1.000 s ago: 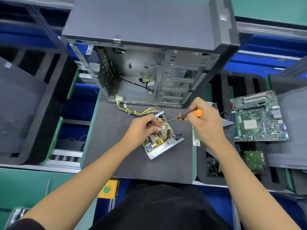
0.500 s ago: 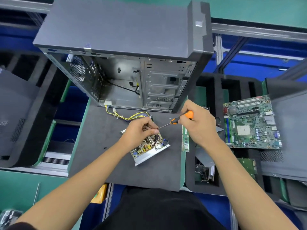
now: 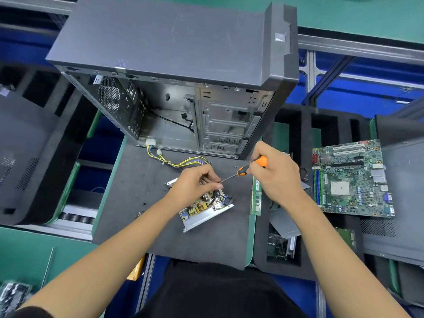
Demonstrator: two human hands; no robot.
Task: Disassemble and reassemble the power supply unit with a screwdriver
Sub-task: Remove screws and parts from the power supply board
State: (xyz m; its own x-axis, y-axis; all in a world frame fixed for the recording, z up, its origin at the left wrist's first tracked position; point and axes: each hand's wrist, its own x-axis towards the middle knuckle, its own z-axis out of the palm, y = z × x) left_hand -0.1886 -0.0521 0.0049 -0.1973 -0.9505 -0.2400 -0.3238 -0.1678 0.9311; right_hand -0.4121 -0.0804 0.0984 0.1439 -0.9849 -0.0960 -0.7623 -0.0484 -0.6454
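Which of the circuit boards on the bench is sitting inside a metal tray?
The small board with yellow components, under the left hand, sits in a silver metal tray. The large green motherboard lies bare on black foam.

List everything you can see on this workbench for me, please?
Power supply unit: one, silver tray with its circuit board showing, middle of the dark mat.
Wire bundle: one, yellow and black, running from the unit to the case.
Computer case: one, grey, open side facing us, behind the mat.
Motherboard: one, green, on the right.
Memory stick: one, green, at the mat's right edge.
Screwdriver: one, orange and black handle, tip over the unit.
Left hand: one, fingers curled on the unit.
Right hand: one, holding the screwdriver.
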